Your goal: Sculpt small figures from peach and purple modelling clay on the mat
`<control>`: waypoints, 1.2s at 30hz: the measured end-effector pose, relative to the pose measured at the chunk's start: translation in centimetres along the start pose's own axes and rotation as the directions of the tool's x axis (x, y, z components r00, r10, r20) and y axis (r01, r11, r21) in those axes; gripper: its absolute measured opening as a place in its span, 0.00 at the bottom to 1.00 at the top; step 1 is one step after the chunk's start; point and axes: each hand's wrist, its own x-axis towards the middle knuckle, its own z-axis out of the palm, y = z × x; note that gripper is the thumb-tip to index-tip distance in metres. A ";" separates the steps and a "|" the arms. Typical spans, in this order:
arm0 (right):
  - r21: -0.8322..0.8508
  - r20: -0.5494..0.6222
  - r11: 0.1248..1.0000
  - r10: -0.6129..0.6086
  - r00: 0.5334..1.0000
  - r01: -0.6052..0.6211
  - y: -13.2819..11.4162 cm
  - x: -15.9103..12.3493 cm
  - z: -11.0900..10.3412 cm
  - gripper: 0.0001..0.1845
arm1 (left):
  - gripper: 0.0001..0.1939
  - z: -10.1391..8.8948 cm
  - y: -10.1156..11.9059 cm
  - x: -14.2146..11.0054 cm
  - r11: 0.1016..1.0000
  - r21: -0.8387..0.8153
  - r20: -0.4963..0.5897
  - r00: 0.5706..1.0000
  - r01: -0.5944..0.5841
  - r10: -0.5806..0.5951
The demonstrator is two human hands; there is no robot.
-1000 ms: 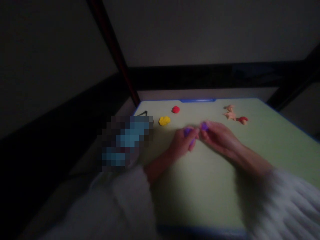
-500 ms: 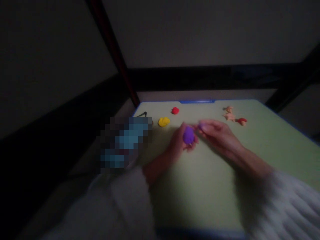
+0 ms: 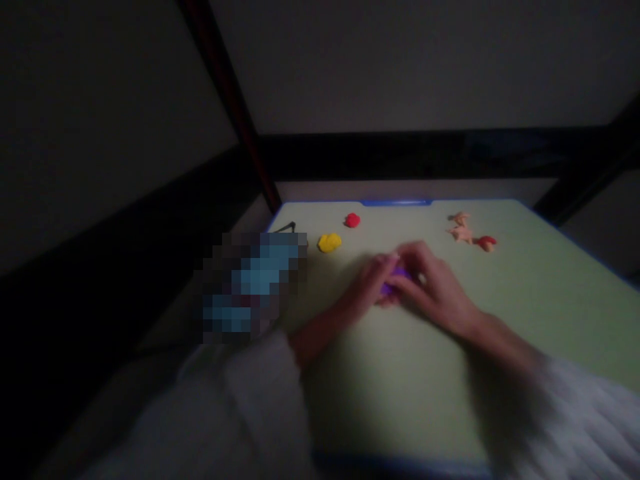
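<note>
My left hand [image 3: 367, 283] and my right hand [image 3: 433, 283] are pressed together over the middle of a pale green mat [image 3: 425, 373]. Between them sits a lump of purple clay [image 3: 393, 283], of which only a sliver shows. The fingers of both hands are curled round it. White knitted sleeves cover both forearms. The picture is dim and a little blurred.
A yellow clay lump [image 3: 329, 242] and a red clay lump [image 3: 352, 220] lie at the mat's far left. Orange clay figures [image 3: 461, 228] and a red-and-orange piece [image 3: 486, 243] lie at the far right. A pixelated blue patch [image 3: 253, 283] covers something left of the mat. Dark frame bars [image 3: 400, 153] run behind.
The hands were apart, each with a piece of purple clay, the left palm showing a purple ball. Now they have closed together over the clay.
</note>
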 end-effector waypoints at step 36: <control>0.943 0.027 0.272 0.509 0.860 -0.190 1.4 1.6 -0.6 0.08 | 0.11 -1.4 1.6 0.2 0.944 0.210 -0.209 0.931 -0.255 0.298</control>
